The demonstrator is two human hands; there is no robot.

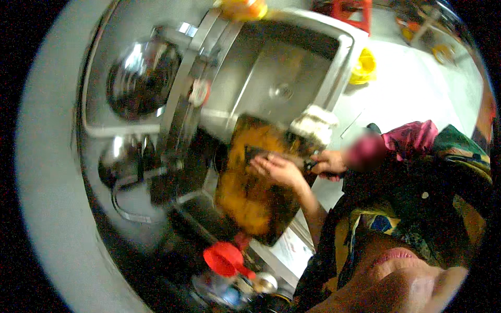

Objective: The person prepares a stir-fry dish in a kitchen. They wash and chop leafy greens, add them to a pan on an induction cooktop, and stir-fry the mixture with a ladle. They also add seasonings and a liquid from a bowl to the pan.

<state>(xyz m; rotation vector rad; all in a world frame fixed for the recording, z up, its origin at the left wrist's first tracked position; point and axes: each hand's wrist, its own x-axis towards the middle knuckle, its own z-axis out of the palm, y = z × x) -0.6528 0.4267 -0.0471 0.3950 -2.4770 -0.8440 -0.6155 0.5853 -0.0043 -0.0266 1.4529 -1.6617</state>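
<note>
A worn, brown-orange board (244, 213) lies over the near part of a steel sink (289, 58). My right hand (330, 162) is closed around the dark handle of what looks like a broad knife (298, 159), at the board's near edge. The blade reaches across the board. On or just over the blade lies my left hand (277, 169), palm down with its fingers extended; blur hides the exact contact. Whether anything lies under the blade cannot be made out. A crumpled whitish cloth (315, 123) is beside the board, above my right hand in the picture.
Shiny round metal vessels (143, 78) stand beyond the sink, near a curved metal tube (117, 203). A red funnel-like plastic item (223, 258) and small containers (266, 282) are at the lower middle. A yellow container (364, 66) and a red crate (354, 15) appear at the upper right.
</note>
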